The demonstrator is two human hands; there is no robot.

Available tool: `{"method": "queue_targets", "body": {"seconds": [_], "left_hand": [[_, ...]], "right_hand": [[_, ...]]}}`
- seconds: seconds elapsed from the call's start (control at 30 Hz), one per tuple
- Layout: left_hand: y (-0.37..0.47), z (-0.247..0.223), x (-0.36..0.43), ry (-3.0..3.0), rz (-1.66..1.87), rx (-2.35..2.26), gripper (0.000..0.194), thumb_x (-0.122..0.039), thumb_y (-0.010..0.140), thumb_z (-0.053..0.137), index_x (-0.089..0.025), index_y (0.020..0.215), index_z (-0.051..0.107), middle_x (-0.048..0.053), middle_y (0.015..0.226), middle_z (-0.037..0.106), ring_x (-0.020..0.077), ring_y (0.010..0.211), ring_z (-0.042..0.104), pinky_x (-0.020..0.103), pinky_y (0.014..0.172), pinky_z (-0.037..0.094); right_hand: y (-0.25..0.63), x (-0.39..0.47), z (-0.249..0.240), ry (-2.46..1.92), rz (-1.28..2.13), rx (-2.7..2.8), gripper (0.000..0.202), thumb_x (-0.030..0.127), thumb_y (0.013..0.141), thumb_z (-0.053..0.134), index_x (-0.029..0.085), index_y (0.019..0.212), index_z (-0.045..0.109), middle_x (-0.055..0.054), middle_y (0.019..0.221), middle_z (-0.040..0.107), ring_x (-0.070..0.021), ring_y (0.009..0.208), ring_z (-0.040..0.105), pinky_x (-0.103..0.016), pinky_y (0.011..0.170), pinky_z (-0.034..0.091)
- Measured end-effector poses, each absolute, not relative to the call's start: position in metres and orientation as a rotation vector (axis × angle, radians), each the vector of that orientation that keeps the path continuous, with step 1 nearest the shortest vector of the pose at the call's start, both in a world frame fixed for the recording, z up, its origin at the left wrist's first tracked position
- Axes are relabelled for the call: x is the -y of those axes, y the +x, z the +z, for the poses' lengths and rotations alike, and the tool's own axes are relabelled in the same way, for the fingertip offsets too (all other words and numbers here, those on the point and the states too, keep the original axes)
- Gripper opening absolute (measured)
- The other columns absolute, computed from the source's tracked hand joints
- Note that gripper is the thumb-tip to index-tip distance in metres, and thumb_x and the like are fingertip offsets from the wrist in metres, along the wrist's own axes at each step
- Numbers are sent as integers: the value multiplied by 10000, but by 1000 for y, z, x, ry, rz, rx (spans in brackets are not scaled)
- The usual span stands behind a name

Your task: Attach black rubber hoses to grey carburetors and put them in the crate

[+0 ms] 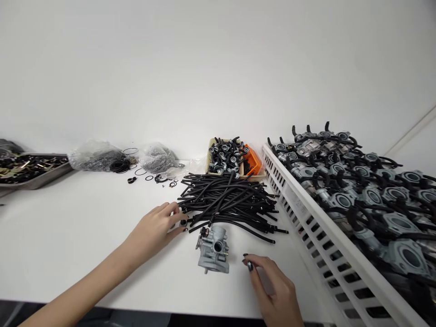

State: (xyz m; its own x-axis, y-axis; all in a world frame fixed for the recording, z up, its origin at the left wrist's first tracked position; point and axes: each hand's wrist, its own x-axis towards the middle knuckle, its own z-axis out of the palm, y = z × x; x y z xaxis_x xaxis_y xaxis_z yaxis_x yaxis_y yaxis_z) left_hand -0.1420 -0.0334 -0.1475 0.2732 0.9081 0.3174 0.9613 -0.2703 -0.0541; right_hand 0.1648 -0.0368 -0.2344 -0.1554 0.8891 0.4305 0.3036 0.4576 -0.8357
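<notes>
A grey metal carburetor [215, 252] stands on the white table between my hands, touched by neither. My left hand [161, 225] is at the left end of a pile of short black rubber hoses [228, 200]. Its thumb and fingers are apart around the hose ends, with no hose visibly gripped; whether the fingertips touch one is hard to tell. To the right of the carburetor my right hand [274, 284] hovers low over the table. Its thumb and index finger are bent toward each other with a small gap, and nothing shows between them.
A white slotted crate [306, 218] full of carburetors with black hoses takes up the right side. Behind the hoses stand a cream tray [211, 147] of small parts and an orange basket [252, 159]. Plastic bags [97, 156], loose rubber rings [149, 178] and a metal tray [44, 181] are further left.
</notes>
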Motion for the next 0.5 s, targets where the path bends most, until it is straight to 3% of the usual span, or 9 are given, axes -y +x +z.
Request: {"method": "queue_targets", "body": {"seconds": [0.17,0.23,0.33,0.43,0.5], "left_hand": [[-131,-137,33,-2226,-496,1586,195,-209,962,509,-215,967,703,39,824,619,193,752,579,324,672,467],[-120,-121,44,-2188,-726,1393,172,-116,918,581,-194,1036,679,19,776,578,152,699,517,280,619,422],[-89,-100,66,-2216,-965,1087,345,17,830,646,-144,1135,664,4,736,531,125,654,435,285,591,351],[-50,-95,80,-2426,-925,941,172,-76,920,565,-114,1030,691,-9,641,537,123,595,431,296,535,321],[-27,-101,80,-2541,-862,902,211,-115,963,493,-148,919,697,-22,602,544,123,555,427,300,505,336]], "right_hand": [[164,38,-236,-1049,737,1696,214,326,958,518,294,1038,714,-44,940,744,-200,872,701,-288,833,576],[165,38,-235,-1064,753,1689,217,339,964,512,298,1044,710,-46,943,741,-199,870,706,-275,802,583],[167,39,-230,-1070,762,1689,214,363,981,501,309,1068,688,-43,940,737,-184,857,719,-220,691,586],[170,38,-223,-870,641,1756,286,442,958,550,322,1206,624,-46,1017,736,-177,856,715,-218,690,597],[171,36,-220,-676,526,1830,362,454,947,570,322,1284,586,-57,1064,731,-186,875,703,-252,730,604]]}}
